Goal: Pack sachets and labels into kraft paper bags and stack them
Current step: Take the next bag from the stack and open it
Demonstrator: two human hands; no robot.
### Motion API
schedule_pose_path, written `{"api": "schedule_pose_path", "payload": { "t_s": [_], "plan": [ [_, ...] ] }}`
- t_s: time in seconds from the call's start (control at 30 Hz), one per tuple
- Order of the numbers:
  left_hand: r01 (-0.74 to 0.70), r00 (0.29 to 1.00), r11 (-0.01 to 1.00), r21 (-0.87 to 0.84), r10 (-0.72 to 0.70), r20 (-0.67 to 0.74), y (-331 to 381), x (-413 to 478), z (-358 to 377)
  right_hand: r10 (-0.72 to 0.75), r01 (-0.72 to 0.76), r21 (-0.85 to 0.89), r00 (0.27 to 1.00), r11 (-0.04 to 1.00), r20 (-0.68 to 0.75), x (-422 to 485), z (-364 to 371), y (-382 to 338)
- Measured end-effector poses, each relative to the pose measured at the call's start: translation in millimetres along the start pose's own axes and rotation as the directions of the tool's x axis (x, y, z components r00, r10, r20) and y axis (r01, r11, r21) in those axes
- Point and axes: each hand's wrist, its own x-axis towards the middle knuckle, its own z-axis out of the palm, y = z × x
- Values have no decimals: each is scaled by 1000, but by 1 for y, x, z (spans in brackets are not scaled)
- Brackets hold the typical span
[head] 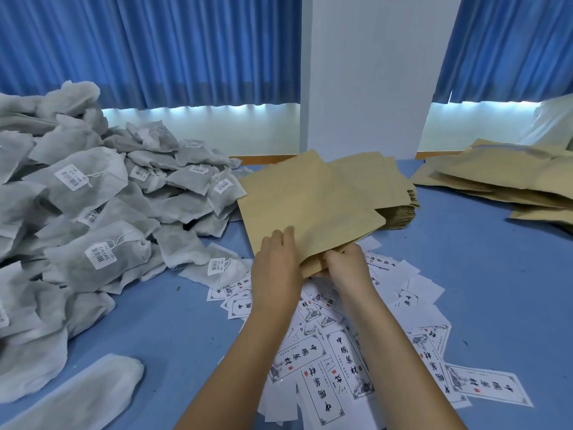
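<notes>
Hands: Your left hand point(276, 259) and right hand point(344, 262) meet over the middle of the blue table point(483, 274), both at the near edge of one kraft paper bag point(310, 206).
Left hand: Its fingers lie over the bag's top face at the near left corner. The thumb is hidden beneath, and the hand holds the bag up.
Right hand: Its fingers are curled tight and pinch the bag's near edge, just beside your left hand.
Kraft paper bag: It is plain brown and flat, lifted at its near end and reaching away toward 12 o'clock.
Bag stack point(400, 212): This neat pile of the same brown bags sits at 1 o'clock, partly covered by the bag you hold.
Loose bags point(496, 181): A spread heap lies at 2 o'clock, well apart from your hands.
Sachets point(93, 197): Grey-white pouches with barcode tags are piled from 9 to 11 o'clock.
Lone sachet point(77, 395): It lies by itself at 7 o'clock.
Labels point(341, 361): White slips printed with black characters are scattered under your forearms, from 6 round to 3 o'clock.
Backdrop: Blue curtains point(155, 41) flank a white pillar point(372, 72) at 12 o'clock.
</notes>
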Motion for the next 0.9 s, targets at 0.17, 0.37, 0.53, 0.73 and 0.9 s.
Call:
{"api": "schedule_pose_path", "payload": {
  "t_s": [0.17, 0.37, 0.53, 0.73, 0.9],
  "plan": [
    [90, 996, 986, 142, -85, -36, -2, 0, -6, 109, -108, 172, 994, 979, 5, 2, -7, 1],
    [74, 971, 921, -383, -153, -182, 5, 15, -36, -71, 58, -96, 988, 994, -137, 3, -21, -11],
    [28, 991, 781, -624, -104, -85, 5, 66, -50, -78, 79, -5, 958, 997, -275, 11, -19, -34],
    [82, 971, 596, -799, 134, 200, -37, 110, -31, 92, 11, 340, 954, 940, -285, 50, -2, -56],
    [176, 973, 918, 354, -217, 82, -116, 154, -9, 123, -11, 340, 943, 940, -308, 79, 11, -41]
  ]
}}
